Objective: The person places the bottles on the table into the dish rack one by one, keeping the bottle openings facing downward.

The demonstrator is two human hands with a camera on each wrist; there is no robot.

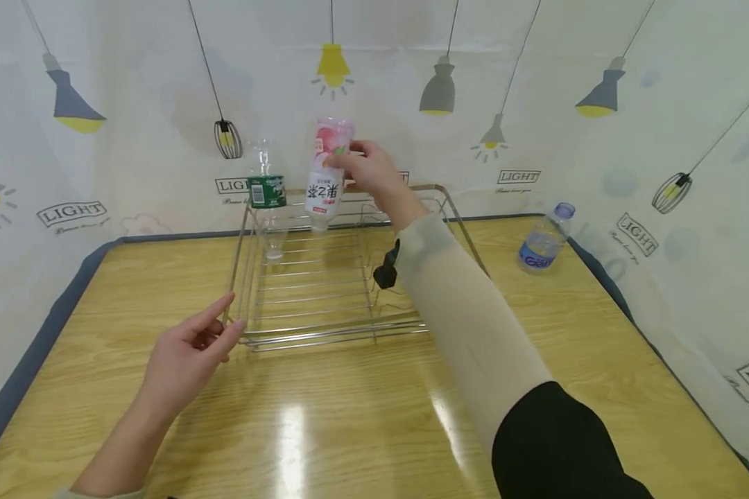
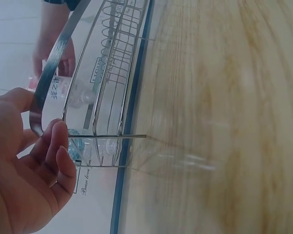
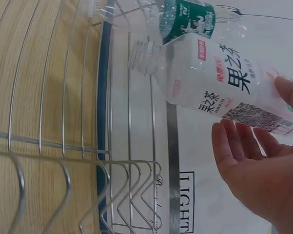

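Observation:
My right hand [image 1: 374, 170] holds a clear plastic bottle with a pink-and-white label [image 1: 324, 188], neck down, above the back of a wire dish rack [image 1: 324, 337]. In the right wrist view, the thumb lies on one side of this bottle [image 3: 209, 73] and the fingers on the other; it has no cap. At the rack's front left corner, my left hand [image 1: 184, 357] pinches the metal rim [image 2: 51, 73] between thumb and fingers. A clear bottle with a green label [image 1: 266, 192] stands upside down in the rack's back left.
A small clear bottle with a blue label and purple cap [image 1: 543, 239] stands right of the rack on the wooden table [image 1: 349, 416]. A black clip-like piece [image 1: 385, 270] shows beside the right sleeve. Lamp-patterned cloth [image 1: 387, 90] rises behind the table.

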